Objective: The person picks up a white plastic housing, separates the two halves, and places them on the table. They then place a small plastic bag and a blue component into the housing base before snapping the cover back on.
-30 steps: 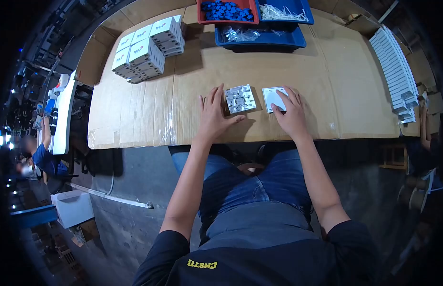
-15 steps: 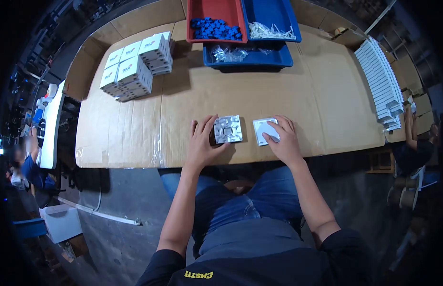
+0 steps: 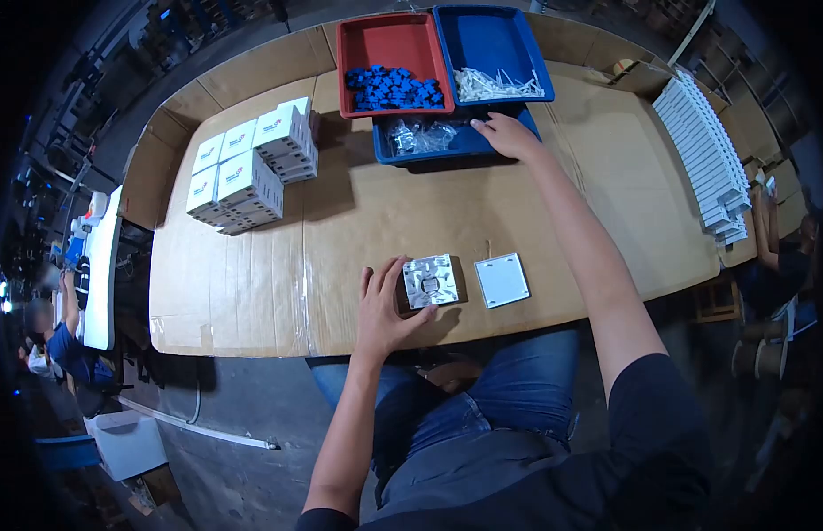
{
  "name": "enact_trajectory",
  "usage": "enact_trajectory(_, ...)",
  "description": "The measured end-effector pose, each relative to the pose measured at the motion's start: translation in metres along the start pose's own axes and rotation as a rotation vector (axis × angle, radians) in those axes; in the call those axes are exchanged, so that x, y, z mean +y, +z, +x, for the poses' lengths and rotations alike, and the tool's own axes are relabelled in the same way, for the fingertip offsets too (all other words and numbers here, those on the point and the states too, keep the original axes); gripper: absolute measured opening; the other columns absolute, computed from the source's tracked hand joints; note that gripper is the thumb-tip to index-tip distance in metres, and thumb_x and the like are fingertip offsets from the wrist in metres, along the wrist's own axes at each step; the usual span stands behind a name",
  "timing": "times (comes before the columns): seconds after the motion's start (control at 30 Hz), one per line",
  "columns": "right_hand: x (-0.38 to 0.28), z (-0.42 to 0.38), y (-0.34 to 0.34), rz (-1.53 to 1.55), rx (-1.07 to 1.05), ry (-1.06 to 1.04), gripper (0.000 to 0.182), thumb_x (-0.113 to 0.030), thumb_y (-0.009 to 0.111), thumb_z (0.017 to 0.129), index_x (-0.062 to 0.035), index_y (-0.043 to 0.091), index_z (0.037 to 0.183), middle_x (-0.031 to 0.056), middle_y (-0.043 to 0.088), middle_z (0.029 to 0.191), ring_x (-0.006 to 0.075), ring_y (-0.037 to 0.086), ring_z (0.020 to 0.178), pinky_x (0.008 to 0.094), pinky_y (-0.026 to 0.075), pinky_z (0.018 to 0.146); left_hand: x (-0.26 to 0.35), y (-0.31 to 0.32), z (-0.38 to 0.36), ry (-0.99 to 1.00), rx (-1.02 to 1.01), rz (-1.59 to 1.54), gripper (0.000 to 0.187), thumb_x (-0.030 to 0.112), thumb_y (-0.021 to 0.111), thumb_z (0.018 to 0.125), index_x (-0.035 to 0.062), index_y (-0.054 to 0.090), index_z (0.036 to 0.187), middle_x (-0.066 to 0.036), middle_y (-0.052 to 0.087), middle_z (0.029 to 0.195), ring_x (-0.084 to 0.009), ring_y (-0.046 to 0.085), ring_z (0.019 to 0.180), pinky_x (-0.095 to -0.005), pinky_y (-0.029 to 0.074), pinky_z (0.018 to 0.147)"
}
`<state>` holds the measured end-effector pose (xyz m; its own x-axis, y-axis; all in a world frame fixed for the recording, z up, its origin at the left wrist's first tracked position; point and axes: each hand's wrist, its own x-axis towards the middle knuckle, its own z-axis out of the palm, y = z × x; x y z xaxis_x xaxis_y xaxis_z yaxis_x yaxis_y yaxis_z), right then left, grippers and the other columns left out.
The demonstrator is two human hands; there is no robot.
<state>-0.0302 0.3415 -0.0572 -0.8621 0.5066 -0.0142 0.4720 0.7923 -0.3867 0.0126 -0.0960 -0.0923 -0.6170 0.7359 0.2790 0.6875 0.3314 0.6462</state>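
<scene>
A square white unit with a shiny silver face (image 3: 429, 281) lies on the cardboard-covered table, close to its near edge. My left hand (image 3: 386, 310) holds it from the left, fingers along its upper left side and thumb at the lower edge. To the right of it lies a flat white square plate (image 3: 502, 281), touched by neither hand. My right hand (image 3: 510, 138) is stretched out over the right part of the lower blue bin (image 3: 469, 152), thumb and forefinger apart, with nothing visible in it. Clear plastic bags (image 3: 420, 137) lie in the left part of that bin.
A red bin (image 3: 389, 49) with small blue parts and a blue bin (image 3: 486, 40) with white pieces sit above the lower bin. White boxes (image 3: 249, 177) are stacked at left, and a long row of white plates (image 3: 703, 155) stands at right. Other people sit at both sides.
My right hand has left the white plate and moved forward to the lower blue bin. The plate stays on the table. My left hand keeps its hold on the silver-faced unit.
</scene>
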Motion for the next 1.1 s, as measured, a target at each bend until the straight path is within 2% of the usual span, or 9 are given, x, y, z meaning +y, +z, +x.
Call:
enact_trajectory(0.17,0.004,0.017,0.004,-0.041,-0.166,0.040,0.074,-0.063,0.041,0.105,0.0023,0.070,0.124,0.0282,0.067,0.126,0.0428,0.063,0.121,0.0496,0.048,0.103,-0.001,-0.001,-0.001,-0.024,0.021,-0.003,0.086,0.046,0.083,0.077,0.0047,0.052,0.146,-0.015,0.061,0.139,-0.0312,0.054,0.134,-0.0503,0.022,0.126)
enact_trajectory(0.27,0.000,-0.014,-0.006,0.076,-0.025,-0.020,0.053,-0.049,0.057,0.103,0.0001,0.076,0.107,0.0242,0.074,0.111,0.0425,0.070,0.105,0.0483,0.053,0.094,-0.002,0.001,-0.002,-0.014,0.031,-0.001,0.085,0.045,0.083,0.077,0.0046,0.052,0.146,-0.016,0.061,0.138,-0.0315,0.054,0.134,-0.0501,0.022,0.126)
enact_trajectory(0.4,0.007,-0.049,-0.015,0.464,0.297,-0.167,0.019,-0.015,0.070,0.099,0.0003,0.074,0.109,0.0099,0.075,0.097,0.0181,0.072,0.093,0.0346,0.056,0.084,-0.002,0.000,-0.001,-0.009,0.035,-0.036,0.084,0.044,0.083,0.078,0.0045,0.053,0.145,-0.017,0.060,0.139,-0.0330,0.054,0.134,-0.0504,0.022,0.126)
enact_trajectory(0.5,-0.020,-0.108,-0.028,1.135,0.156,-0.135,0.026,-0.008,0.069,0.098,0.0002,0.066,0.122,0.0102,0.075,0.104,0.0167,0.072,0.093,0.0317,0.058,0.084,-0.003,0.002,-0.003,-0.004,0.104,-0.126,0.075,0.036,0.081,0.082,0.0028,0.053,0.144,-0.018,0.059,0.137,-0.0347,0.054,0.132,-0.0493,0.032,0.120)
enact_trajectory(0.7,-0.086,-0.226,-0.022,1.416,0.032,-0.099,0.049,0.003,0.069,0.094,0.0036,0.049,0.139,0.0150,0.071,0.111,0.0201,0.073,0.097,0.0302,0.060,0.087,0.014,0.012,-0.006,-0.093,0.309,-0.416,0.057,0.022,0.076,0.090,0.0002,0.057,0.139,-0.019,0.061,0.133,-0.0329,0.059,0.125,-0.0426,0.043,0.110)
enact_trajectory(0.77,-0.095,-0.253,-0.006,1.460,-0.035,-0.057,0.050,0.005,0.069,0.094,0.0042,0.049,0.140,0.0140,0.068,0.113,0.0215,0.074,0.097,0.0315,0.061,0.088,0.055,0.014,-0.005,-0.248,0.255,-0.793,0.043,0.018,0.068,0.099,0.0001,0.058,0.136,-0.012,0.066,0.122,-0.0171,0.065,0.105,-0.0313,0.054,0.090)
enact_trajectory(0.83,-0.107,-0.277,0.002,1.479,-0.090,-0.031,0.050,0.005,0.069,0.095,0.0050,0.049,0.140,0.0133,0.066,0.113,0.0204,0.074,0.097,0.0313,0.062,0.088,0.072,0.028,-0.002,-0.285,0.220,-1.088,0.032,0.021,0.058,0.107,-0.0016,0.062,0.129,-0.007,0.068,0.105,-0.0107,0.064,0.090,-0.0265,0.053,0.081)
enact_trajectory(1.0,-0.102,-0.302,0.021,1.407,-0.103,0.057,0.019,-0.002,0.073,0.095,0.0049,0.069,0.112,0.0106,0.073,0.099,0.0169,0.073,0.093,0.0299,0.061,0.085,0.081,0.031,-0.011,-0.403,0.247,-0.941,0.025,0.021,0.064,0.105,-0.0029,0.071,0.110,0.001,0.064,0.077,-0.0063,0.057,0.071,-0.0230,0.046,0.064)
enact_trajectory(1.1,-0.094,-0.308,0.033,1.470,-0.132,0.114,0.017,-0.003,0.074,0.094,0.0015,0.070,0.110,0.0084,0.073,0.098,0.0172,0.074,0.088,0.0323,0.061,0.084,0.082,0.029,-0.016,-0.378,0.273,-0.814,0.024,0.021,0.068,0.103,-0.0028,0.073,0.106,0.003,0.063,0.073,-0.0059,0.055,0.067,-0.0231,0.044,0.062)
